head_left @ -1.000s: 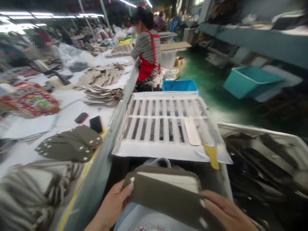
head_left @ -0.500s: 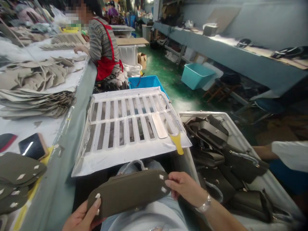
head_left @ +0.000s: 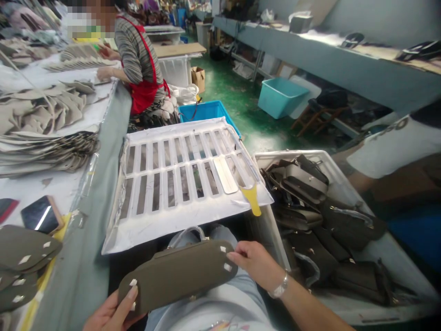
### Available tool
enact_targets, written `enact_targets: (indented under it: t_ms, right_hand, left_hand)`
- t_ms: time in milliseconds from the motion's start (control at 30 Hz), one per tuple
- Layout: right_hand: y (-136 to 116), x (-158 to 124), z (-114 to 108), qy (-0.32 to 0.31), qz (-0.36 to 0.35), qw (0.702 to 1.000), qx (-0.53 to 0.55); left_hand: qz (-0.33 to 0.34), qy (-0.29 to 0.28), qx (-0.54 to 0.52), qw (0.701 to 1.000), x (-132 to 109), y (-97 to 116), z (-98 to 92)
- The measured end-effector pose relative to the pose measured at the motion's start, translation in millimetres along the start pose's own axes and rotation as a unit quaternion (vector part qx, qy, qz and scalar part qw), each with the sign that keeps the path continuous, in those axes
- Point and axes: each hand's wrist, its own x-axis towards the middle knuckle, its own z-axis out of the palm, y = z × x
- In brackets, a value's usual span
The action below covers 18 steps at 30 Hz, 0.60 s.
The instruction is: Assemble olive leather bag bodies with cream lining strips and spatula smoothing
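An olive-green handbag point(head_left: 179, 271) lies across my lap, its long rounded flap facing up. Small white tabs mark both ends of the flap, and a plastic-wrapped handle point(head_left: 188, 233) arches behind it. My left hand point(head_left: 115, 307) grips the left end, thumb on top beside a white tab and fingers underneath. At the right end, the fingers of my right hand point(head_left: 257, 264) are pinched at the flap's edge near the other tabs. More olive flap pieces point(head_left: 25, 248) with white tabs lie on the table to the left.
Ahead stands a white slatted rack point(head_left: 161, 225) with a yellow tool point(head_left: 253, 200) and a pale strip point(head_left: 225, 174). A white bin point(head_left: 272, 230) of olive bags is at right, beside another person's sleeve point(head_left: 382, 147). A phone point(head_left: 41, 214) lies left. A person in a red apron point(head_left: 144, 96) sits beyond.
The handbag and both hands have shifted slightly left in view, the grip alike. At right, the other person's white sleeve has moved up and inward. The aproned person's second hand now shows.
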Motion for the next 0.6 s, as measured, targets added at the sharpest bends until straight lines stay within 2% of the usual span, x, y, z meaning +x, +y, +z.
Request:
enact_targets:
  t_ms: [133, 233, 367, 433, 500, 600]
  right_hand:
    - [0.2, -0.1, -0.4, 0.008, -0.01, 1.0, -0.017]
    - [0.4, 1.2, -1.2, 0.004, -0.011, 0.999, -0.034]
    - [-5.1, -1.3, -1.0, -0.014, -0.024, 0.999, -0.041]
    - [-6.8, -3.0, 0.3, -0.024, -0.022, 0.999, -0.035]
    - [-2.4, 0.2, 2.7, -0.044, 0.008, 0.999, -0.024]
    - [16.2, 13.8, 8.6, -0.063, 0.059, 0.996, -0.012]
  left_hand:
    - [-0.005, -0.018, 0.031, 0.999, -2.9, 7.9, 1.3]
    - [-0.008, -0.046, 0.11, 0.993, -3.9, 20.3, -4.5]
    - [0.056, -0.059, 0.282, 0.956, -11.5, 37.1, -9.8]
    - [0.099, -0.052, 0.332, 0.937, -14.6, 41.1, -9.3]
    - [0.115, -0.064, 0.343, 0.93, -10.9, 42.4, -9.1]
    - [0.129, -0.062, 0.322, 0.936, 3.6, 41.2, -13.7]
